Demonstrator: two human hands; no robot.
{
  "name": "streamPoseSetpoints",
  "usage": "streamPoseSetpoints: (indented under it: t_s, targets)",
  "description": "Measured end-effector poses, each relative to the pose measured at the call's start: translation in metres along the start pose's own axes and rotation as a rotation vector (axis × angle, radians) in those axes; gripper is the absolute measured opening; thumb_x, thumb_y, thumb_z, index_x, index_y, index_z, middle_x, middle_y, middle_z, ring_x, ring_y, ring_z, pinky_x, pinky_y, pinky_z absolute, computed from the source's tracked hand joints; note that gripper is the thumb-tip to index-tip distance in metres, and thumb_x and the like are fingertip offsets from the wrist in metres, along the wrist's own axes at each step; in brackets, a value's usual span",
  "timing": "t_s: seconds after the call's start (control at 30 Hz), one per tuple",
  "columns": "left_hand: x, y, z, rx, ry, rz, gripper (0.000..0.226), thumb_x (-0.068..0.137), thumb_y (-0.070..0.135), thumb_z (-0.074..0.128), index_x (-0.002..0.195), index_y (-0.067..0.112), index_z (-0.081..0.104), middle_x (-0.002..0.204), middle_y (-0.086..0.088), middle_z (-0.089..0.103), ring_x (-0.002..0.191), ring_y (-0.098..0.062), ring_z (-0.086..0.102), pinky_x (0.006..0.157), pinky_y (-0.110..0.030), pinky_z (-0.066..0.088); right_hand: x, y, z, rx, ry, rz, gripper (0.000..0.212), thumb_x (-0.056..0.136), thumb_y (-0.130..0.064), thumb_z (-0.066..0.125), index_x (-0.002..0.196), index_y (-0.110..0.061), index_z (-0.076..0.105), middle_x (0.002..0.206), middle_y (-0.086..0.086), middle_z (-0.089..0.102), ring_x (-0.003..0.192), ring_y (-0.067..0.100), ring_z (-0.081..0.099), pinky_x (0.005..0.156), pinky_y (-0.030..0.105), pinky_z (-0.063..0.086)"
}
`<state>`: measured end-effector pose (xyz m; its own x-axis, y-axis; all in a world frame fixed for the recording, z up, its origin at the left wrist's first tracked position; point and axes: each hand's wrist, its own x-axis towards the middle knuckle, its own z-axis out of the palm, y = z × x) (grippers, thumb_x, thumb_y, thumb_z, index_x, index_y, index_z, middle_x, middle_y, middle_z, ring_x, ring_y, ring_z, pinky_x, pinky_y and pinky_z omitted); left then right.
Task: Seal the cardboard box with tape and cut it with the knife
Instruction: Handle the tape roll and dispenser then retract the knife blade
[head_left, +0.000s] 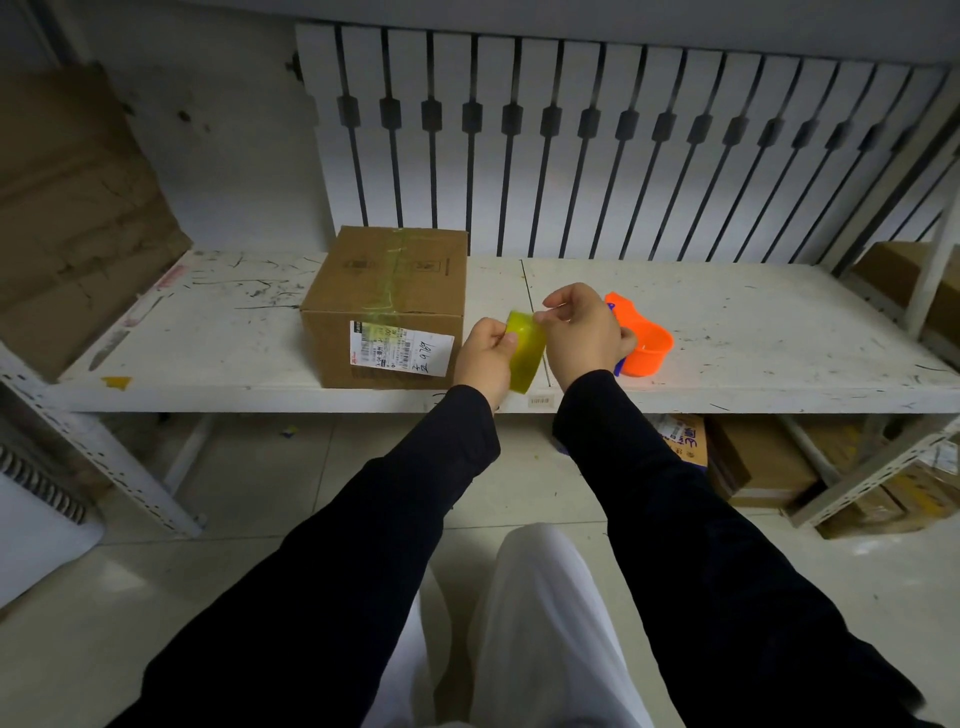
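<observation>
A brown cardboard box (387, 301) stands on the white shelf (727, 332), flaps closed, with a yellowish tape strip along its top seam and a white label on its front. Just right of the box, my left hand (485, 358) grips a roll of yellow-green tape (525, 351) from the left side. My right hand (584, 330) pinches the top edge of the roll with thumb and forefinger. Behind my right hand lies an orange tape dispenser (644, 340) with a blue part. I cannot see a knife.
Flattened cardboard (78, 208) leans at the left end of the shelf. A white slatted panel (623, 145) stands behind it. Under the shelf at the right sit several cardboard boxes (763, 462). Slanted metal shelf legs (878, 478) stand at both sides.
</observation>
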<state>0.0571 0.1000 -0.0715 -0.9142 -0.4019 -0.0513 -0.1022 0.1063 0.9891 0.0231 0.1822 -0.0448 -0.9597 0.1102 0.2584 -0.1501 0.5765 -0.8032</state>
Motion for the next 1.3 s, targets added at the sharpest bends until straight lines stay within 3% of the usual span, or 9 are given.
streamPoseSetpoints:
  t_s: [0.17,0.3,0.4,0.67,0.83,0.97,1.1,1.17,1.3]
  targets:
    - [-0.004,0.005,0.002,-0.11,-0.054,-0.039,0.022,0.097,0.017,0.04,0.078,0.025,0.047,0.104,-0.009,0.051,0.098,-0.027,0.049,0.087,-0.043,0.045,-0.001,0.002,-0.001,0.061,-0.028,0.004,0.012,0.085,-0.016,0.058,0.088,-0.025,0.053,0.092,-0.002,0.065,0.105,0.023,0.054,0.095,0.042,0.035]
    - [-0.006,0.004,0.001,-0.167,-0.052,-0.112,0.009,0.097,0.024,0.042,0.09,0.021,0.048,0.109,-0.008,0.048,0.105,-0.03,0.049,0.092,-0.047,0.047,0.002,0.003,-0.005,0.168,-0.077,0.044,0.03,0.078,-0.014,0.069,0.103,-0.013,0.052,0.108,0.006,0.048,0.108,0.027,0.05,0.095,0.046,0.045]
    - [-0.006,0.004,0.003,-0.195,-0.009,-0.107,0.02,0.093,0.032,0.049,0.075,0.024,0.044,0.09,-0.005,0.05,0.093,-0.027,0.05,0.085,-0.045,0.047,0.001,0.004,-0.007,0.275,-0.2,0.172,0.04,0.079,-0.019,0.071,0.11,-0.013,0.048,0.118,0.011,0.049,0.105,0.025,0.052,0.095,0.041,0.048]
    - [-0.005,0.006,0.012,-0.094,0.091,-0.032,0.033,0.089,0.029,0.055,0.062,0.019,0.039,0.07,-0.006,0.043,0.075,-0.023,0.045,0.067,-0.035,0.039,0.001,0.01,-0.019,0.877,-0.372,0.534,0.014,0.092,-0.003,0.052,0.096,-0.013,0.042,0.078,0.008,0.057,0.066,0.018,0.058,0.07,0.031,0.053]
    - [-0.004,0.008,0.022,-0.001,0.124,-0.017,0.029,0.091,0.042,0.044,0.075,0.018,0.048,0.084,-0.012,0.055,0.083,-0.029,0.056,0.079,-0.041,0.05,0.004,0.014,-0.029,0.784,-0.475,0.472,0.017,0.092,-0.022,0.055,0.099,-0.007,0.057,0.079,0.006,0.062,0.072,0.017,0.06,0.075,0.03,0.052]
    - [-0.004,0.012,0.036,-0.242,0.136,-0.192,0.039,0.094,0.051,0.028,0.095,0.022,0.053,0.104,-0.012,0.058,0.105,-0.034,0.06,0.091,-0.055,0.051,-0.003,0.031,-0.031,0.555,-0.53,0.323,0.039,0.087,-0.026,0.061,0.119,-0.003,0.057,0.109,0.006,0.06,0.101,0.016,0.053,0.073,0.02,0.041]
    - [0.003,0.012,0.051,-0.559,0.123,-0.419,0.051,0.097,0.048,0.024,0.136,0.018,0.037,0.128,-0.016,0.051,0.117,-0.037,0.053,0.092,-0.059,0.048,0.007,0.05,-0.028,0.533,-0.226,0.295,0.059,0.077,-0.038,0.069,0.126,-0.013,0.048,0.128,0.01,0.051,0.114,0.025,0.052,0.088,0.035,0.046]
    - [0.005,0.014,0.059,-0.585,0.096,-0.464,0.049,0.098,0.045,0.023,0.136,0.016,0.036,0.121,-0.016,0.051,0.117,-0.039,0.05,0.086,-0.059,0.048,0.016,0.062,-0.035,0.484,-0.15,0.356,0.069,0.075,-0.038,0.07,0.132,-0.015,0.04,0.134,0.012,0.045,0.117,0.029,0.049,0.097,0.043,0.045]
    - [0.01,0.023,0.076,-0.689,-0.004,-0.537,0.037,0.099,0.038,0.027,0.12,0.014,0.044,0.097,-0.012,0.049,0.102,-0.036,0.05,0.088,-0.06,0.044,0.034,0.068,-0.051,0.677,-0.409,0.576,0.038,0.091,-0.038,0.053,0.116,-0.01,0.052,0.116,0.013,0.061,0.097,0.025,0.058,0.092,0.04,0.048]
